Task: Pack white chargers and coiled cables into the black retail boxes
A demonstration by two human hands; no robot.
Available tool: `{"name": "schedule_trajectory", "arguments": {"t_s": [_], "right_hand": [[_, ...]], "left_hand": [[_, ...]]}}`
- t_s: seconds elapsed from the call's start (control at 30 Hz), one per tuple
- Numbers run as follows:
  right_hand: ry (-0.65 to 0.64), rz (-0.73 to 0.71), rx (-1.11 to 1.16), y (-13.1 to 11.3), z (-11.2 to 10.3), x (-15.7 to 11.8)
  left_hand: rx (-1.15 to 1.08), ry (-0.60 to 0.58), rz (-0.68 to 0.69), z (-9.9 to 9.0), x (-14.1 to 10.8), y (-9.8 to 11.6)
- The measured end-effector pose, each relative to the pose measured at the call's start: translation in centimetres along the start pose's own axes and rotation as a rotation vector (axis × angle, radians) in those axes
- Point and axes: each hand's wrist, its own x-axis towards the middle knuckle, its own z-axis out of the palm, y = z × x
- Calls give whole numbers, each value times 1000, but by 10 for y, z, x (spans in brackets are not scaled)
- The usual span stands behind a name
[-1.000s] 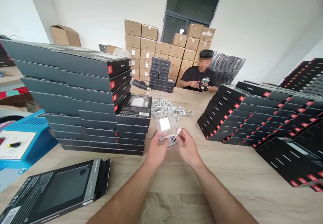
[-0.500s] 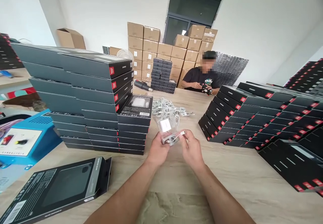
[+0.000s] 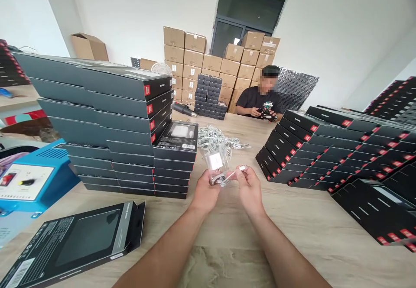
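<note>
My left hand is closed around a clear plastic bag with a white power adapter inside. Between my hands runs a white charging cable, partly bunched at the mouth of the bag. Thumb and fingers of my right hand pinch this cable just behind its white plug. Beyond the bag, a heap of coiled white cables lies on the wooden table.
Tall stacks of black boxes stand left and right. An opened black box lies front left, near a blue machine. A heat gun rests farther back. A co-worker sits across the table, before brown cartons.
My right hand has moved slightly right with the plug, drawing a longer stretch of cable away from the bag. The left hand and bag have shifted slightly right.
</note>
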Motion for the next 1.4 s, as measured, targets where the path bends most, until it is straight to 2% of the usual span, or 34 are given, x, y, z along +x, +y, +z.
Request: {"name": "schedule_trajectory", "arguments": {"t_s": [0.1,0.23,0.4,0.53,0.8,1.0,1.07,1.13,1.27,1.4], "right_hand": [[-66,-48,-99,-3,-3,1],[-38,-151,-233,-2,-10,8],[-154,62,-4,4,-11,13],[-209,166,40,3,-10,13],[-174,164,-32,2,-5,10],[-400,291,96,1,-13,13],[-391,278,107,0,-16,14],[-321,240,70,-2,-20,17],[-218,230,-26,-11,-29,23],[-252,218,-1,-19,-30,23]], "left_hand": [[-1,27,-16,-3,-1,2],[-41,12,-33,-2,-4,10],[-98,-9,-45,3,-6,18],[-108,8,-55,5,-7,20],[-117,11,-104,6,-8,30],[-207,-37,-157,2,-8,38],[-309,-77,-143,3,-9,38],[-391,-117,-144,5,-10,36],[-392,-109,-182,7,-10,32],[-362,-83,-205,6,-9,31]]}}
